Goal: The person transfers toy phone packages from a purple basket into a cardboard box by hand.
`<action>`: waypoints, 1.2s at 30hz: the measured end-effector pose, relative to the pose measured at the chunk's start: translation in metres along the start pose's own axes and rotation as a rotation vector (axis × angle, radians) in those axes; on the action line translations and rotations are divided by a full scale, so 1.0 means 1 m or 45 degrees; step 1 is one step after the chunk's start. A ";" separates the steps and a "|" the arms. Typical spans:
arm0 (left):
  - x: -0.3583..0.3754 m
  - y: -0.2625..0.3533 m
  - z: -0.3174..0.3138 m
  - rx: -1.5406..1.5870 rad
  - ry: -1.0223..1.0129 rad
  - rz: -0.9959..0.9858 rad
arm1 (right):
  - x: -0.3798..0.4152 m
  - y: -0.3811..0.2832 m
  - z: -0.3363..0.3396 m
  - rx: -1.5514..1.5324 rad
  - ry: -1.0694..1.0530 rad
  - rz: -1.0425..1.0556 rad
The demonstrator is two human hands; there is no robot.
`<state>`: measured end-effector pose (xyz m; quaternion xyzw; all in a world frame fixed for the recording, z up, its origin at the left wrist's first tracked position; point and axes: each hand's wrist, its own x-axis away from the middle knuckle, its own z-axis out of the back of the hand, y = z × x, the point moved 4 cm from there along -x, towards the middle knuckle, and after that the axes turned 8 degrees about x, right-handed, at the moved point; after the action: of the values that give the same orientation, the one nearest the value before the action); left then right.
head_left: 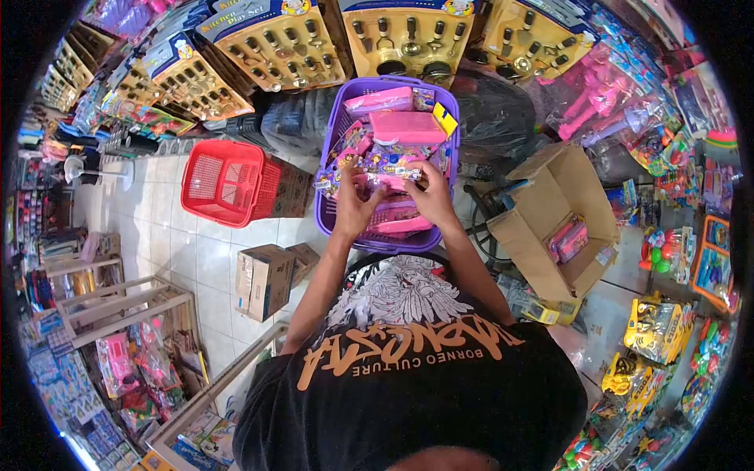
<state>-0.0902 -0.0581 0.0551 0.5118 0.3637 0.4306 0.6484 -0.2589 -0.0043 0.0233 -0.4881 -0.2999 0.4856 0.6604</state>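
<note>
My left hand (357, 206) and my right hand (432, 198) are over a purple plastic basket (323, 212). Between them they grip a small pink and purple printed packet (382, 166), fingers closed at its two ends. White stickers show near both ends of the packet. Under and beyond it in the basket lie a pink case (404, 127), another pink case (378, 102) and more small printed packets. A yellow tag (445, 119) stands at the basket's right rim. Further pink items (400, 221) lie at the near end, partly hidden by my hands.
To the left, a red basket (228, 184) and a cardboard box (264, 282) stand on the tiled floor. On the right, an open carton (550, 235) holds pink cases (568, 239). Kitchen play sets (408, 39) line the back. Bagged toys crowd both sides.
</note>
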 end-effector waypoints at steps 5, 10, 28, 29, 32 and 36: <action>0.004 0.004 0.022 0.073 -0.023 -0.079 | -0.017 -0.042 0.014 -0.402 -0.181 -0.052; 0.010 0.017 0.037 0.279 -0.066 -0.079 | -0.036 -0.073 0.007 -0.564 -0.052 0.096; 0.077 -0.031 0.118 0.275 0.648 -0.016 | -0.030 -0.002 -0.094 0.624 -0.465 0.225; 0.080 -0.033 0.117 0.269 0.666 -0.007 | -0.031 -0.001 -0.094 0.615 -0.501 0.238; 0.085 -0.028 0.117 0.377 0.703 0.014 | -0.030 -0.020 -0.084 0.511 -0.489 0.360; 0.092 -0.031 0.125 0.589 0.769 0.122 | -0.029 -0.054 -0.070 0.231 -0.378 0.422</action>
<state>0.0628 -0.0199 0.0482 0.5112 0.6014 0.4984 0.3585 -0.1892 -0.0593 0.0517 -0.3925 -0.2646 0.6788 0.5614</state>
